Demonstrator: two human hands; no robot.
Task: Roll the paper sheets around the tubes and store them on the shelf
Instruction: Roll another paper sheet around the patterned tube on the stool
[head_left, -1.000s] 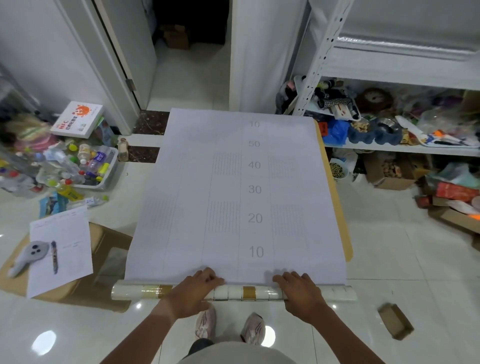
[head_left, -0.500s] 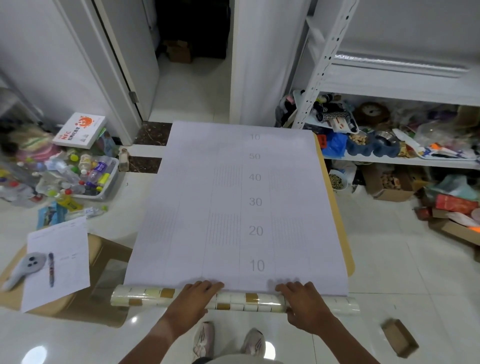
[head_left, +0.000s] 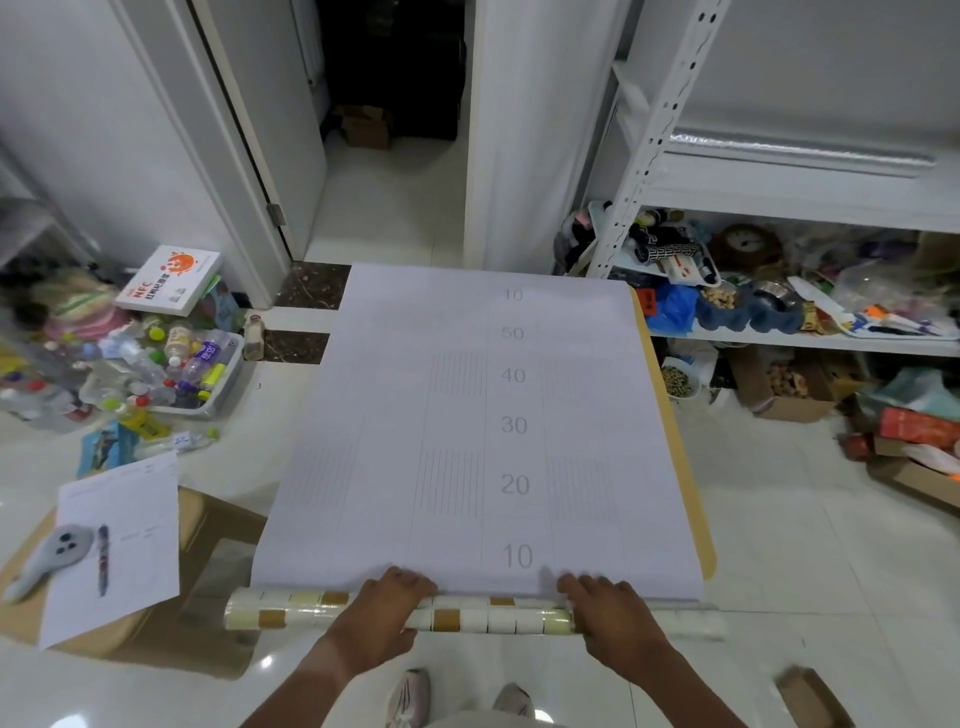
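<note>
Both my hands rest on the tube, fingers curled over it onto the near edge of the paper sheet. My left hand grips near the middle, my right hand toward the right end. The sheet lies flat on the surface; the shelf stands to the right.

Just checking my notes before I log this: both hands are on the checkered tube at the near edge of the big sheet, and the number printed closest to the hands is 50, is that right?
Not quite. In the head view both the left hand and the right hand rest on the checkered tube at the near edge of the paper sheet, but the nearest printed number is 10; 50 sits near the far end.
</note>
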